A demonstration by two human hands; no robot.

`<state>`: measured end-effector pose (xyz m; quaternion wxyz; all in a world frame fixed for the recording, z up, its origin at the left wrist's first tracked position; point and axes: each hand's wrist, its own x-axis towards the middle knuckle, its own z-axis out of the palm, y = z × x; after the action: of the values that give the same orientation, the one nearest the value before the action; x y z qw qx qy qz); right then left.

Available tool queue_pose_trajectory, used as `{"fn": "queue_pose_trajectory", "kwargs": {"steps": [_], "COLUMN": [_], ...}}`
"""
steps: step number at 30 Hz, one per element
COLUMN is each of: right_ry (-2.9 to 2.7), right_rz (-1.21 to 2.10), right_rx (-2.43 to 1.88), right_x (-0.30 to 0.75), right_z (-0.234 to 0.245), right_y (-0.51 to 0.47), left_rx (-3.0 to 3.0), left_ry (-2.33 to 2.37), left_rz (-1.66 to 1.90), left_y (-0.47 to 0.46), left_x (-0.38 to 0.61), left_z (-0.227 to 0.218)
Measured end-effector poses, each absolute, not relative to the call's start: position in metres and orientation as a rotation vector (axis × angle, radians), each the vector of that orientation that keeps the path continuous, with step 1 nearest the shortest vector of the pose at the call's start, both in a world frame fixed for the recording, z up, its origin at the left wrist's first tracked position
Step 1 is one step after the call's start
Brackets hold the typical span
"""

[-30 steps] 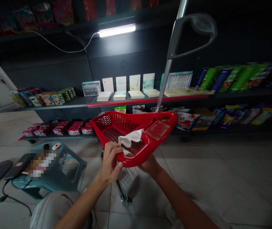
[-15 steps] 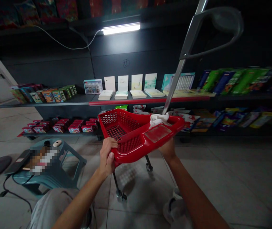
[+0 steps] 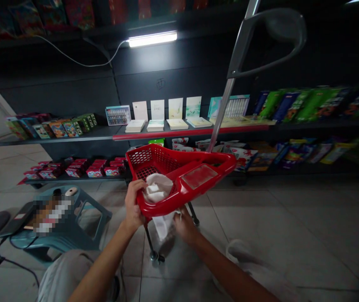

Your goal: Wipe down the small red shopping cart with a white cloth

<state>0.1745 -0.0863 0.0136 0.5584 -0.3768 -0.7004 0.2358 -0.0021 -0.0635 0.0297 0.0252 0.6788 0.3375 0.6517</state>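
Head view, quick count:

1. Hands: two, apart, both at one red plastic trolley basket (image 3: pixel 198 176). The left hand (image 3: pixel 132 205) is clamped on the basket's near rim. The right hand (image 3: pixel 185 226) sits below the rim, its fingers (image 3: pixel 179 218) on the cloth; can't tell if they are closed.
2. Cloth: one white cloth (image 3: pixel 157 188), bunched inside the basket, with one end hanging below the near rim, between the hands.
3. Basket: held up and tilted just in front of the person. Under it, two casters (image 3: pixel 152 256) show. One silver metal pole (image 3: pixel 221 113) rises from its far side to one grey loop handle (image 3: pixel 280 14).
4. Left of the basket: one teal plastic stool (image 3: pixel 81 243) carrying one pixelated object (image 3: pixel 51 216), too blurred to name.
5. Behind the basket: one dark shelf unit (image 3: pixel 192 132) with a red edge strip, showing four upright cards (image 3: pixel 157 110) above four flat stacks of booklets (image 3: pixel 155 126), plus two boxed paint sets (image 3: pixel 118 115). One tube light (image 3: pixel 152 39) is mounted above the basket.
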Motion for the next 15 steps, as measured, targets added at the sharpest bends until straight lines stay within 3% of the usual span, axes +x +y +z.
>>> {"fn": "queue_pose_trajectory", "kwargs": {"steps": [2,7,15], "right_ry": [-1.607,-0.897,-0.413], "right_rz": [0.527,1.657,1.886], "right_rx": [-1.022,-0.499,-0.214], "right_x": [0.176,0.164,0.148], "right_z": [0.021,0.037,0.041], "right_y": [-0.098,-0.112,-0.087], "left_rx": [2.083,2.090,2.121], "left_ry": [1.058,1.007,1.036], "left_rz": [2.020,2.018,2.010], "left_y": [-0.064,-0.068,-0.060], "left_x": [-0.002,0.004,0.007], "left_z": [0.029,0.032,0.022]}}
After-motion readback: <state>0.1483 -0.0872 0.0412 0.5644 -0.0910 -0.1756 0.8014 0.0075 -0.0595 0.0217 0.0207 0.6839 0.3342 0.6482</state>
